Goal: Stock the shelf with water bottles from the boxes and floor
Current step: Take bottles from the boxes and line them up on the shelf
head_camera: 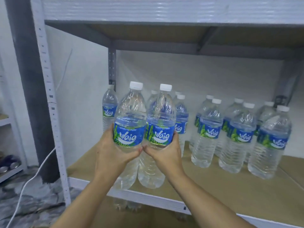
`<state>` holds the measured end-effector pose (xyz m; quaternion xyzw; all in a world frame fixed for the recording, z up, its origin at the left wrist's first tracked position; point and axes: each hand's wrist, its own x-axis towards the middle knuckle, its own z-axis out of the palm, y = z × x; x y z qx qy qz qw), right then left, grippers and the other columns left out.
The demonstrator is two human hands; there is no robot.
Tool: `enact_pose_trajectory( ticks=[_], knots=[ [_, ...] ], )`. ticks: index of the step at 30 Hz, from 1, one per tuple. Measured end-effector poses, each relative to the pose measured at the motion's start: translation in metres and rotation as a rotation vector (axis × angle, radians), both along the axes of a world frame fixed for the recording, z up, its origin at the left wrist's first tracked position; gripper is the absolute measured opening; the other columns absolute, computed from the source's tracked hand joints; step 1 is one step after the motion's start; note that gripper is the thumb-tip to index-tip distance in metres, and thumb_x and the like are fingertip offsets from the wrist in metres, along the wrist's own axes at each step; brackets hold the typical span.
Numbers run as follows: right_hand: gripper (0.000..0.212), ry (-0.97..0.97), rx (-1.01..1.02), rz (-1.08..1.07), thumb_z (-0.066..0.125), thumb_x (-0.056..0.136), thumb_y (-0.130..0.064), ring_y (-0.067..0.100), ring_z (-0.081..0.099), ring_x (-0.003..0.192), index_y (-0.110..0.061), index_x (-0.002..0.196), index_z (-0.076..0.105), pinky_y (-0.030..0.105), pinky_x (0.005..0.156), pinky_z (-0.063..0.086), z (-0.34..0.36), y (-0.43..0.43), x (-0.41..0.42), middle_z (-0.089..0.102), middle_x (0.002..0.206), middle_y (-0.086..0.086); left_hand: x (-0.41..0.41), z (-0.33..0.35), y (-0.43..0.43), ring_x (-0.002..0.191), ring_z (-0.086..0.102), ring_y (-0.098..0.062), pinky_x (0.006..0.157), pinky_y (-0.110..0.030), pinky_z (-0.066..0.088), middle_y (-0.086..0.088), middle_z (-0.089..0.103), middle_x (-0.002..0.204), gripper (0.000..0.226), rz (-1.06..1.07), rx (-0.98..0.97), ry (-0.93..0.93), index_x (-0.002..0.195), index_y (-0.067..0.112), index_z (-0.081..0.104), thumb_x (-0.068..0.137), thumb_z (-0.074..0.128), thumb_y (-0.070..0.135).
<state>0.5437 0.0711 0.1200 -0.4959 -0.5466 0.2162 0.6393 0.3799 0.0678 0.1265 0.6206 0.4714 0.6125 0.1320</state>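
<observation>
Two clear water bottles with white caps and blue "Waig" labels stand upright side by side at the front left of the shelf board (230, 191). My left hand (113, 152) grips the left bottle (130, 116) around its middle. My right hand (166, 153) grips the right bottle (162, 116) the same way, and my thumbs nearly touch between them. Both bottle bases are at the shelf's front edge; I cannot tell whether they rest on the board. Several more bottles (207, 132) of the same kind stand in rows behind and to the right.
The upper shelf (164, 12) hangs low above the bottle caps. A grey upright post (49, 96) borders the left side. A white cable (29, 181) runs across the marbled floor at the left. More bottles (126, 204) show on the level below.
</observation>
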Motion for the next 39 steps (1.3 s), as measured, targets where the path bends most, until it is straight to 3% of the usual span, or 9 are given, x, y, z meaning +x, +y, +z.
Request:
enact_pose_trajectory(
  ticks=[4, 9, 15, 18, 21, 25, 30, 35, 39],
  knots=[
    [0.08, -0.028, 0.019, -0.025, 0.094, 0.052, -0.018, -0.019, 0.06, 0.086, -0.03, 0.116, 0.05, 0.001, 0.071, 0.04, -0.004, 0.043, 0.004, 0.067, 0.1, -0.021, 0.01, -0.003, 0.035, 0.091, 0.059, -0.003, 0.072, 0.006, 0.033, 0.014, 0.065, 0.103, 0.082, 0.071, 0.015, -0.007, 0.118, 0.026, 0.056, 0.047, 0.095, 0.034],
    [0.084, -0.041, 0.001, -0.014, 0.096, 0.051, -0.021, -0.025, 0.055, 0.082, -0.029, 0.119, 0.046, -0.003, 0.066, 0.039, -0.019, 0.089, 0.003, 0.061, 0.095, -0.024, 0.008, -0.008, 0.072, 0.086, 0.059, -0.005, 0.068, 0.004, 0.035, 0.018, 0.06, 0.093, 0.077, 0.115, 0.035, -0.026, 0.107, 0.036, 0.047, 0.047, 0.096, 0.031],
    [0.089, 0.032, -0.006, -0.08, 0.092, 0.054, -0.016, -0.012, 0.058, 0.083, -0.017, 0.129, 0.045, -0.003, 0.066, 0.037, -0.023, 0.139, -0.016, 0.061, 0.11, -0.007, -0.005, -0.011, 0.102, 0.087, 0.056, 0.016, 0.07, 0.003, 0.038, 0.023, 0.062, 0.095, 0.079, 0.125, 0.037, -0.071, 0.111, 0.035, 0.049, 0.047, 0.096, 0.031],
    [0.092, 0.008, -0.025, -0.109, 0.087, 0.049, -0.032, 0.011, 0.063, 0.1, -0.028, 0.129, 0.04, 0.017, 0.082, 0.05, -0.034, 0.157, -0.025, 0.06, 0.115, -0.006, -0.012, -0.017, 0.108, 0.089, 0.06, 0.009, 0.074, -0.002, 0.039, 0.021, 0.063, 0.098, 0.083, 0.127, 0.023, -0.093, 0.117, 0.03, 0.051, 0.047, 0.096, 0.033],
    [0.096, 0.007, -0.029, -0.123, 0.083, 0.044, -0.039, 0.015, 0.064, 0.103, -0.031, 0.129, 0.038, 0.036, 0.091, 0.053, -0.043, 0.165, -0.028, 0.061, 0.118, -0.003, -0.02, -0.024, 0.112, 0.093, 0.062, -0.004, 0.077, -0.01, 0.04, 0.015, 0.064, 0.104, 0.086, 0.147, 0.025, -0.099, 0.122, 0.026, 0.052, 0.048, 0.096, 0.033],
    [0.101, -0.063, -0.052, -0.125, 0.09, 0.053, -0.033, 0.01, 0.059, 0.111, -0.025, 0.138, 0.036, 0.016, 0.088, 0.04, -0.048, 0.167, -0.021, 0.058, 0.126, -0.005, -0.029, -0.031, 0.114, 0.093, 0.063, -0.004, 0.079, -0.015, 0.044, 0.018, 0.063, 0.101, 0.086, 0.172, 0.027, -0.112, 0.12, 0.028, 0.052, 0.047, 0.096, 0.033],
    [0.103, -0.073, -0.081, -0.089, 0.092, 0.056, -0.03, 0.005, 0.053, 0.106, -0.026, 0.141, 0.034, -0.01, 0.066, 0.026, -0.045, 0.167, -0.016, 0.055, 0.129, -0.008, -0.037, -0.035, 0.111, 0.097, 0.065, -0.008, 0.089, -0.034, 0.054, 0.012, 0.067, 0.106, 0.087, 0.175, 0.027, -0.12, 0.12, 0.026, 0.052, 0.045, 0.097, 0.033],
    [0.106, -0.085, -0.082, -0.1, 0.091, 0.054, -0.031, 0.009, 0.054, 0.117, -0.027, 0.143, 0.032, 0.015, 0.088, 0.034, -0.045, 0.167, -0.018, 0.053, 0.132, -0.007, -0.038, -0.035, 0.107, 0.097, 0.065, -0.008, 0.089, -0.037, 0.055, 0.011, 0.067, 0.107, 0.089, 0.181, 0.047, -0.133, 0.122, 0.024, 0.053, 0.045, 0.097, 0.033],
    [0.108, -0.088, -0.079, -0.122, 0.091, 0.054, -0.031, 0.011, 0.056, 0.116, -0.026, 0.143, 0.031, 0.018, 0.09, 0.037, -0.045, 0.169, -0.018, 0.054, 0.131, -0.004, -0.036, -0.032, 0.106, 0.097, 0.065, -0.006, 0.087, -0.03, 0.054, 0.011, 0.066, 0.108, 0.089, 0.173, 0.063, -0.117, 0.124, 0.023, 0.053, 0.047, 0.096, 0.031]
  ],
)
